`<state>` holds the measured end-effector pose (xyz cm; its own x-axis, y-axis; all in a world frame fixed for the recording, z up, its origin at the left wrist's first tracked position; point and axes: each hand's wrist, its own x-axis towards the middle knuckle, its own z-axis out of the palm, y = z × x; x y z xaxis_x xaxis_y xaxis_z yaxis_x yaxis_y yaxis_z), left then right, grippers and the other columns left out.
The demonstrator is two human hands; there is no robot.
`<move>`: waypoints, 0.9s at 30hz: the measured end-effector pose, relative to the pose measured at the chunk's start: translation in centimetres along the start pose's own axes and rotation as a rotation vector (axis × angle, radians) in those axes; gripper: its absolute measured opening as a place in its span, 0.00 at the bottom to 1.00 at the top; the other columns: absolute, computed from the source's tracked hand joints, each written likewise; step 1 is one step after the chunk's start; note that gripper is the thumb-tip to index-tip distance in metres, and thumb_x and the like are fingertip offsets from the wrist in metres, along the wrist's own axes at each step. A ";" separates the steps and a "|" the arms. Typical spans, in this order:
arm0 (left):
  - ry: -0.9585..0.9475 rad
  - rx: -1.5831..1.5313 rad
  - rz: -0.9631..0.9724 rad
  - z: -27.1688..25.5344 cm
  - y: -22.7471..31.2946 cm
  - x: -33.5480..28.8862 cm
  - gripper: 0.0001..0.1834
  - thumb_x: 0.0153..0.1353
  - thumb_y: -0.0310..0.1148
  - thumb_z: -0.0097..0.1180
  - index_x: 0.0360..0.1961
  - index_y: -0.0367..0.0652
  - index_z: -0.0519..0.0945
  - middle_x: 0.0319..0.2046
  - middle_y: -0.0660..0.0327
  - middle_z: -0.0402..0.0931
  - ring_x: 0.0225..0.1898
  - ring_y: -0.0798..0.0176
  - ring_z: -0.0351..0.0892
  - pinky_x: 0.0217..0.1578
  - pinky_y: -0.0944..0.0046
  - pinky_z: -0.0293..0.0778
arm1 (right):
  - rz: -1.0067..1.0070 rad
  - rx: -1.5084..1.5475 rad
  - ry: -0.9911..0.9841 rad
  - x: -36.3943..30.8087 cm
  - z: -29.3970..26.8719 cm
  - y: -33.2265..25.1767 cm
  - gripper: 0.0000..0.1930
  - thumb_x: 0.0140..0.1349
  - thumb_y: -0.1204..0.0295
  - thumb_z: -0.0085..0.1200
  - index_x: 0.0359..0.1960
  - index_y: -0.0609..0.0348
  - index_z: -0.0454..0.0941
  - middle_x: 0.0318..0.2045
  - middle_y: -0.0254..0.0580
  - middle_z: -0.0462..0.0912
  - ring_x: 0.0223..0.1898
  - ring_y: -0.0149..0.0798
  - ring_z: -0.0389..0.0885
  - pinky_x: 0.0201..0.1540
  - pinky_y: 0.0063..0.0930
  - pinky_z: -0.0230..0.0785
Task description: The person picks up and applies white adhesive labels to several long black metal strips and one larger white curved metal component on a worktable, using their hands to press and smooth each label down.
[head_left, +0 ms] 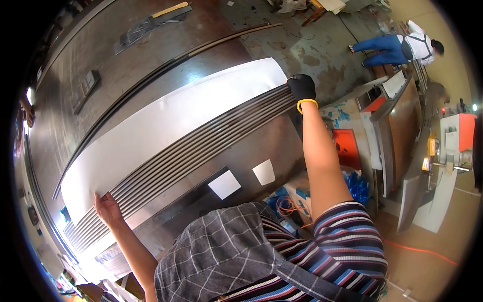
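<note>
A long white sheet (166, 113) lies slantwise across a metal worktable (261, 146), its far edge bowed. Along its near edge run several thin dark metal rods (201, 146), side by side. My left hand (107, 209), bare, is at the sheet's left near edge with fingers bent over it, touching the ends of the nearest rods. At the sheet's right near corner, my right hand (303, 88) in a black glove is closed on the edge, right by the rod ends. Exactly how the gloved fingertips grip is hidden.
Two small white squares (225, 184) lie near my apron. Beyond the sheet are a long dark bar (151, 75), a metal block (90, 83) and stacked grey strips (151, 25). Panels (397, 136) lean at the right. A person (397, 49) stands farther off; an orange cable (422, 250) crosses the floor.
</note>
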<state>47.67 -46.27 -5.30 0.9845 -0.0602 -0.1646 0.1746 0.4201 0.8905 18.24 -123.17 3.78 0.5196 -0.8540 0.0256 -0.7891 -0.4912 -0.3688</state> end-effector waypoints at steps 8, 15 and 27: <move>-0.020 0.362 0.147 -1.9 -1.3 0.3 0.09 0.63 0.26 0.52 0.42 0.33 0.78 0.40 0.53 0.80 0.42 0.62 0.80 0.43 0.67 0.78 | -0.030 0.095 0.007 -0.3 -0.1 0.4 0.14 0.47 0.61 0.54 0.25 0.61 0.81 0.28 0.56 0.79 0.33 0.57 0.79 0.37 0.42 0.71; 0.031 -0.247 -0.118 8.5 0.5 -4.0 0.13 0.62 0.27 0.51 0.46 0.32 0.74 0.44 0.52 0.78 0.47 0.58 0.76 0.52 0.59 0.72 | -0.217 -0.032 -0.016 2.5 2.2 4.2 0.14 0.48 0.63 0.53 0.29 0.61 0.83 0.29 0.55 0.82 0.35 0.51 0.83 0.40 0.39 0.71; 0.485 -0.064 -0.287 2.0 1.6 2.0 0.12 0.61 0.30 0.54 0.46 0.42 0.72 0.43 0.61 0.73 0.43 0.63 0.74 0.37 0.66 0.77 | -0.089 0.331 -0.399 3.7 2.4 8.7 0.10 0.59 0.66 0.54 0.33 0.61 0.79 0.29 0.30 0.77 0.32 0.28 0.72 0.38 0.25 0.65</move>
<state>49.95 -47.47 -3.34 0.7750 0.2368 -0.5860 0.4181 0.5032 0.7563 14.11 -130.22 -1.54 0.7156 -0.6475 -0.2620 -0.6238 -0.4236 -0.6569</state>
